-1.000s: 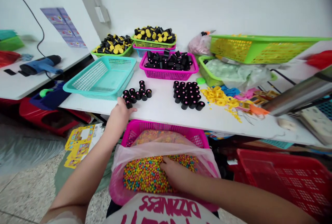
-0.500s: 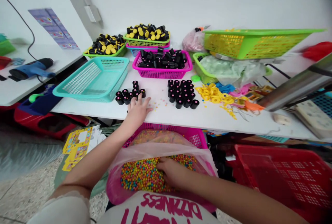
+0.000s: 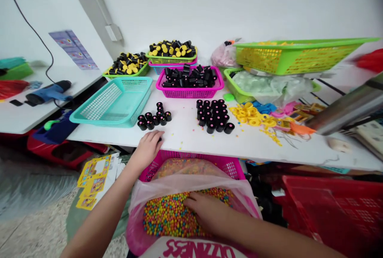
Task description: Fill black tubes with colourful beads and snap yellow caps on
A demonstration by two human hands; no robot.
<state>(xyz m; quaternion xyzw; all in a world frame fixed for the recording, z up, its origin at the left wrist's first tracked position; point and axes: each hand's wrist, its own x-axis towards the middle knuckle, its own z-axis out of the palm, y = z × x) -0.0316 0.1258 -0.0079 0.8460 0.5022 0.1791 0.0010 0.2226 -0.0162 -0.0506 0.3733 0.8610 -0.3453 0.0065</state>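
Observation:
My left hand (image 3: 149,146) is at the table's front edge, fingers closed round a small black cylinder (image 3: 159,139) that mostly hides behind them. Just beyond it stands a small group of black cylinders (image 3: 155,120), several with a pink dot on top. My right hand (image 3: 209,212) dips into a heap of small coloured balls (image 3: 164,214); its fingers curl down into them and the tips are buried. The balls lie in a clear plastic bag (image 3: 176,183) set in a pink basket (image 3: 230,168) below the table edge.
A larger block of black cylinders (image 3: 213,115) stands right of centre. Behind are a turquoise basket (image 3: 110,120), a magenta basket (image 3: 191,92) of black pieces and green baskets. Yellow parts (image 3: 251,114) and a metal post (image 3: 344,108) are at right; a blue heat gun (image 3: 49,92) lies left.
My left hand has drawn back from the group of cylinders to the table edge, now with a cylinder in it. The right hand stays in the balls. The view has tilted slightly.

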